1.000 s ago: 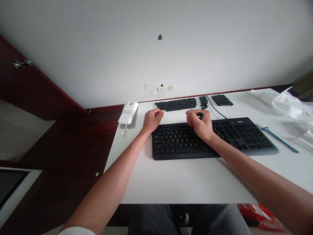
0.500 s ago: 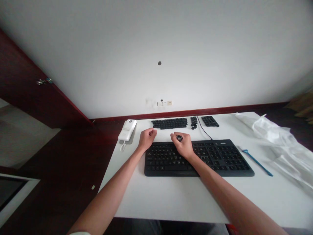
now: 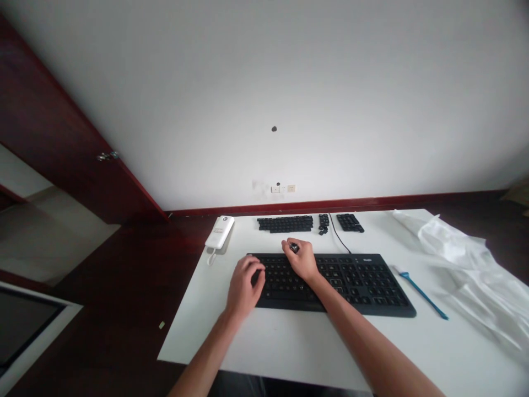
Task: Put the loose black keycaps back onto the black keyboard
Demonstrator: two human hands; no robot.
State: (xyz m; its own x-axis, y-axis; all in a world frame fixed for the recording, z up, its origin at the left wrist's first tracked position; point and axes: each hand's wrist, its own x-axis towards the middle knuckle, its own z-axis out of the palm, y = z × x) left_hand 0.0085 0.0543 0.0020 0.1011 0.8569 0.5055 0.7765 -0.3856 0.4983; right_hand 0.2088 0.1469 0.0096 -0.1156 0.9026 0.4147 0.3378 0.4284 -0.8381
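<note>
A black keyboard point(image 3: 363, 286) lies on the white table. My left hand point(image 3: 243, 284) is at its left end, with curved fingers and a gap between thumb and fingertips; nothing shows in it. My right hand point(image 3: 301, 259) is closed in a fist over the keyboard's upper middle. It grips a small dark object with a shiny end point(image 3: 293, 247), mostly hidden by the fingers. Behind the keyboard, black keycaps sit in a wide group point(image 3: 285, 224), a narrow group point(image 3: 323, 223) and a right-hand group point(image 3: 349, 223).
A white power bank point(image 3: 220, 232) with a strap lies at the table's back left. Right of the keyboard is a blue brush point(image 3: 425, 296), and beyond it crumpled white plastic point(image 3: 450, 253). A black cable point(image 3: 339, 237) runs back from the keyboard. The wall point(image 3: 351, 138) rises behind.
My left hand has come down and nearer to me, from behind the keyboard to its left end, and its fingers have loosened. My right hand stays closed over the keyboard. The view has tilted up.
</note>
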